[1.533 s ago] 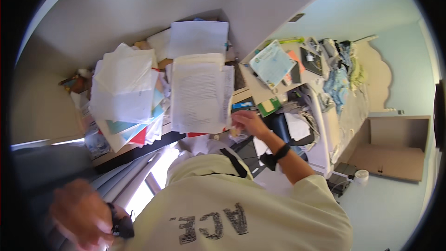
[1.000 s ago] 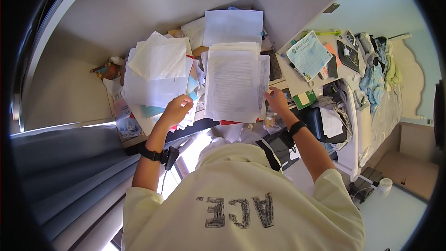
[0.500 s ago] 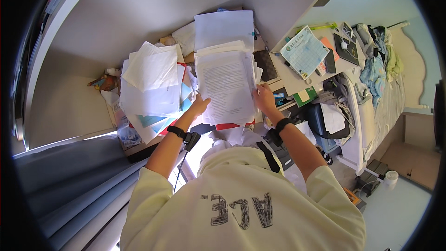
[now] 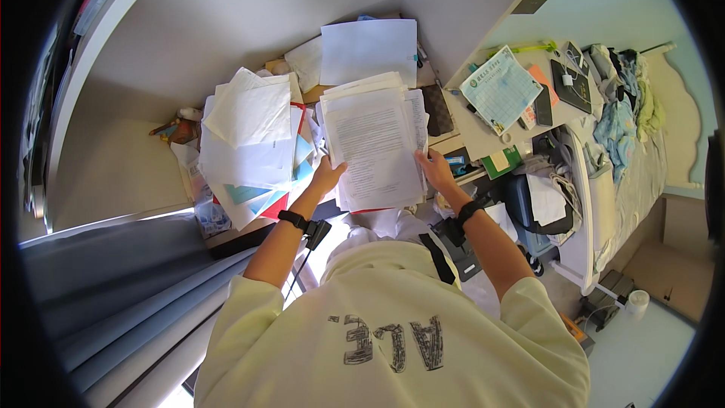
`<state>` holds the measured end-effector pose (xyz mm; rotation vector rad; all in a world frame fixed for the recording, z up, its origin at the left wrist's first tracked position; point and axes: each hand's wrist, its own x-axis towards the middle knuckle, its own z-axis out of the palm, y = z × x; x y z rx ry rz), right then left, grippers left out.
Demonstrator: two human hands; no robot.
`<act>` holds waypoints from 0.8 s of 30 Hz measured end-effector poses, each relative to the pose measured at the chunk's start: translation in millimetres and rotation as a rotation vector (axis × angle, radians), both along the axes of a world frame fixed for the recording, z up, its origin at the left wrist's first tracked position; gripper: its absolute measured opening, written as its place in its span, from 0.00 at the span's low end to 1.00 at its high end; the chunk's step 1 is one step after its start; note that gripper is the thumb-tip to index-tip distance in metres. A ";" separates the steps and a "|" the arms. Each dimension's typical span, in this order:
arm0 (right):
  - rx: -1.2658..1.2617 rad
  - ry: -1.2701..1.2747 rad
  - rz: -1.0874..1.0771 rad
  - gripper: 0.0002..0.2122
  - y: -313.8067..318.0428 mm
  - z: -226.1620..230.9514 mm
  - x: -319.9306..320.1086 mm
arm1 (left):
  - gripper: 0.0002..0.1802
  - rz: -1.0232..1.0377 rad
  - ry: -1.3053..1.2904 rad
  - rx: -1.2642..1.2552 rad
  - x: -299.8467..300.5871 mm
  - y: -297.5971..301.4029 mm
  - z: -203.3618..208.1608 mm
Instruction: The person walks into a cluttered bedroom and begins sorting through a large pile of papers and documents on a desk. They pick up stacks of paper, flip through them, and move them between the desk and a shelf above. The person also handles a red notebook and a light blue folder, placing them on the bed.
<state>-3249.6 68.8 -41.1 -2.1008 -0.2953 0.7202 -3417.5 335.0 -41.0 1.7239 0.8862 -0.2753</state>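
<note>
1. The printed lines on the top sheet of the paper stack are too small to make out, and its lower sheets are mostly covered; only a thin red strip shows past its near edge
2. The stack lies in the middle, between the hands, right of a loose paper heap and near of a blank white sheet
3. The left hand is part-curled at the stack's near left edge, thumb over the top, closed to about the stack's thickness; its other fingertips are hidden
4. The right hand is likewise part-closed on the right edge, thumb against the sheets, fingertips partly out of sight
5. Counted: two hands, two dark wristbands, one on each wrist, one stack, one heap, one pale blue gridded sheet and one green booklet to the right; sheets within stack and heap overlap too much to count
</note>
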 end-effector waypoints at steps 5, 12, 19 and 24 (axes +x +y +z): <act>-0.128 -0.117 0.044 0.20 6.3 8.1 -0.4 | 0.38 -0.083 0.017 0.117 4.5 -12.9 1.3; -0.146 -0.251 0.115 0.19 10.1 14.3 -5.5 | 0.32 -0.173 -0.092 0.272 -2.4 -27.4 13.6; 0.321 0.307 -0.084 0.20 -4.4 -2.7 -7.7 | 0.23 -0.342 -0.229 0.483 8.0 -60.2 55.0; 0.429 0.483 -0.259 0.21 -12.3 -0.2 -14.9 | 0.21 -0.588 -0.452 0.615 2.2 -83.5 87.4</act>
